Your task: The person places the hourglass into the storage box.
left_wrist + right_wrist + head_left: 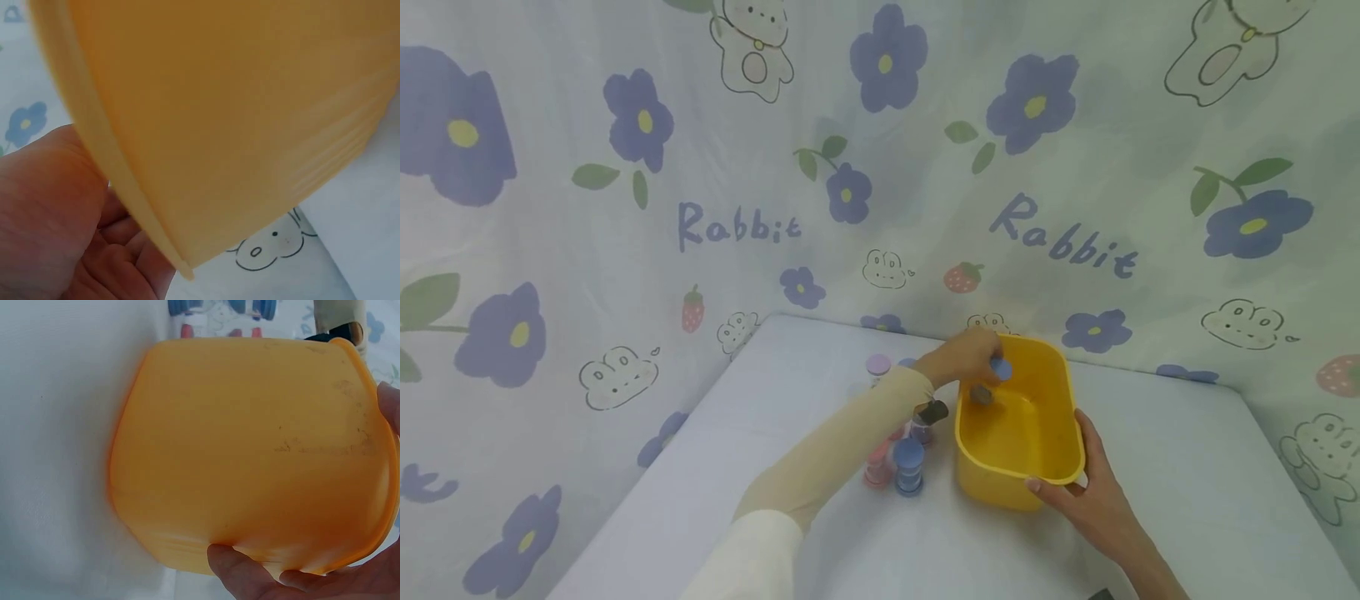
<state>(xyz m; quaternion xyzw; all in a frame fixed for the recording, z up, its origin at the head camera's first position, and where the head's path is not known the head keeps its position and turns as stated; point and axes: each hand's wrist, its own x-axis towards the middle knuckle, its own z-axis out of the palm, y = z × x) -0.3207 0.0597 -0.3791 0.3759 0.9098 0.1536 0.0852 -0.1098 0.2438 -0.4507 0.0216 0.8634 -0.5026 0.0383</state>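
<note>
A yellow plastic bin point(996, 487) stands on the white table. My left hand point(970, 354) reaches over its left rim and holds a blue-capped sand timer point(1001, 369), mostly hidden by the fingers. A greyish piece point(981, 394) shows just below, inside the bin. In the left wrist view, the bin wall point(231, 125) covers most of the picture beside the curled left hand point(81, 219). My right hand point(1097, 492) grips the bin's near right corner, thumb at the rim. Its fingers point(237, 569) press on the outer wall point(250, 444) in the right wrist view.
Left of the bin stand several sand timers: a blue one point(908, 467) in front, a pink one point(877, 468), a purple one point(922, 431) and a lilac-topped one point(878, 365). The left forearm point(842, 442) crosses over part of this group. A patterned curtain point(925, 167) hangs behind the table.
</note>
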